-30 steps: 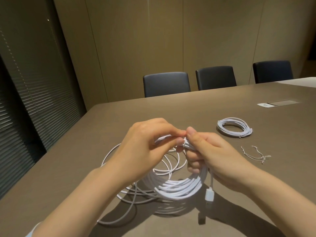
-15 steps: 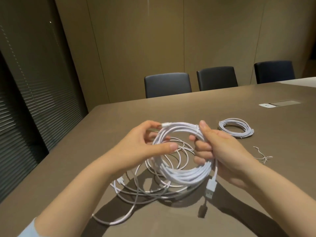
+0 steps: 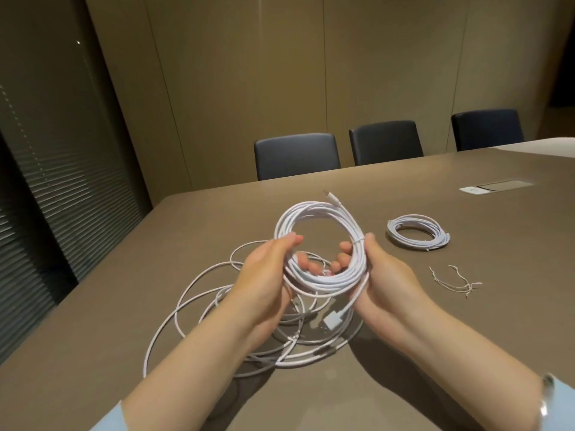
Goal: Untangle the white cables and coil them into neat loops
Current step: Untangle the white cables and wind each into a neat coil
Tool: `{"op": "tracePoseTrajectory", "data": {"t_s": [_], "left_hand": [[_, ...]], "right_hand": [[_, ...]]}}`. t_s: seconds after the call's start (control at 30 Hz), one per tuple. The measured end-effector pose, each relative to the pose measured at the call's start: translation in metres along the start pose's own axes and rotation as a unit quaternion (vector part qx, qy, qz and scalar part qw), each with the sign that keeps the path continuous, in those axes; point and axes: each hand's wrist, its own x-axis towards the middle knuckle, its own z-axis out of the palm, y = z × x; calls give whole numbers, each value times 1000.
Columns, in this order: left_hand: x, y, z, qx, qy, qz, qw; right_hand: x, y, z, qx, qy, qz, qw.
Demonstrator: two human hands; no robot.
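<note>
I hold a coiled white cable upright above the table, its loop facing me. My left hand grips the coil's left side, fingers curled through the loop. My right hand grips the right side, thumb on the outside. A flat white plug hangs below the coil, and a thin connector tip sticks out at its top. Under my hands, loose white cables lie in tangled loops on the table.
A second finished coil lies on the table to the right. White twist ties lie nearer me, right of my right hand. A socket panel is set into the table far right. Three dark chairs stand along the far edge.
The coil has been raised and turned upright, its loop now open toward me. My left hand moved from pinching the top to gripping the left side. The connector tip now pokes out above.
</note>
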Motion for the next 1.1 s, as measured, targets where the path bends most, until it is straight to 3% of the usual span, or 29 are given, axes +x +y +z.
{"op": "tracePoseTrajectory", "data": {"t_s": [0.13,0.23,0.4,0.5,0.67,0.73,0.83,0.93,0.97,1.1], "left_hand": [[16,12,2,-19,5,-40,999],[23,15,3,32,-41,-96,994],[30,4,15,126,-105,-182,970],[39,-10,21,145,-91,-171,970],[54,-29,18,130,-46,-177,975],[57,-33,19,134,-48,-160,977],[58,-37,22,149,-56,-126,979],[59,-41,25,173,-57,-132,974],[59,-43,26,180,-56,-136,973],[57,-49,31,192,-60,-148,968]], "right_hand": [[4,-2,-11,-112,-18,26,993],[6,-19,-16,-164,-52,29,985],[9,-45,-33,-372,-130,-5,919],[16,-46,-42,-387,-136,-6,912],[22,-46,-50,-332,-104,-4,937],[25,-52,-53,-369,-83,-2,926],[32,-71,-67,-513,-8,-51,857],[42,-96,-93,-715,117,-130,677],[43,-103,-99,-743,147,-124,642],[45,-115,-113,-794,172,-62,581]]}}
